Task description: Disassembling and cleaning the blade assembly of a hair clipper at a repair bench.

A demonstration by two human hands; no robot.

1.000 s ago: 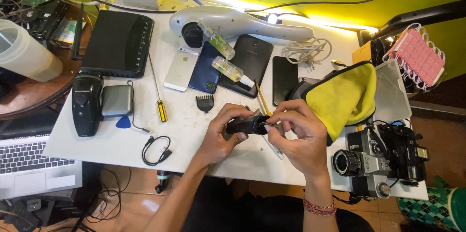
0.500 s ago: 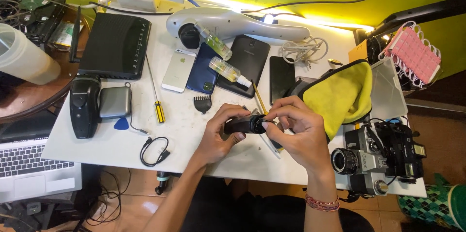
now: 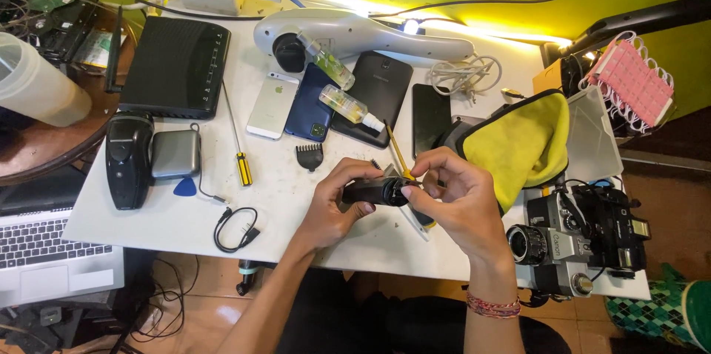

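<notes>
Head view: black device [image 3: 372, 191] held above the near edge of the white table [image 3: 281, 198], between both hands. Left hand [image 3: 337, 202]: fingers closed around the device body from the left. Right hand [image 3: 452, 198]: fingers pinched at the device's right end, where a yellow-handled tool [image 3: 398, 158] touches it. Black comb attachment [image 3: 309, 155] lies just beyond the left hand. Screwdriver [image 3: 238, 147] and looped cable [image 3: 235, 228] lie to the left. Yellow cloth [image 3: 526, 143] lies right of the hands; cameras [image 3: 570, 239] sit at the right table edge. Phones [image 3: 326, 102] lie farther back.
</notes>
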